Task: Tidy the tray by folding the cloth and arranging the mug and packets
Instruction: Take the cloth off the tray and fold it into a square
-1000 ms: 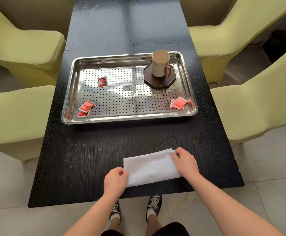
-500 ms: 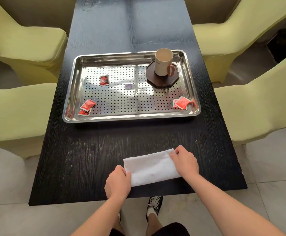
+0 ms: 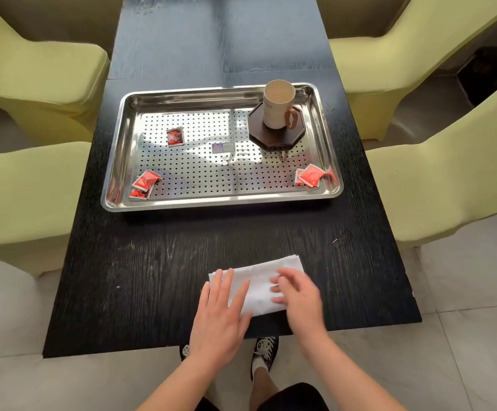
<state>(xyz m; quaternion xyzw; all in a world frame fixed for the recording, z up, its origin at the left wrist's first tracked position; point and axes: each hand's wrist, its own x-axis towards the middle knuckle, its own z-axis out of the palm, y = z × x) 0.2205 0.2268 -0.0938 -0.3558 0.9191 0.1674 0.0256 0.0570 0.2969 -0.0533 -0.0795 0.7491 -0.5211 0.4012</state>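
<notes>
Resting flat with fingers spread, the left hand [image 3: 219, 314] presses the folded white cloth [image 3: 259, 284] at the table's [image 3: 152, 262] near edge. The blurred right hand [image 3: 299, 295] seems open over the cloth's right end, gripping nothing. Farther off, the tray [image 3: 122, 137] holds the mug [image 3: 278, 105] and red packets [image 3: 311, 175].

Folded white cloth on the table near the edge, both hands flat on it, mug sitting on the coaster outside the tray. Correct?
Not quite: the mug and its coaster sit inside the tray, in its far right corner, as the head view shows. The rest holds: cloth on the table, left hand and right hand on it.
</notes>
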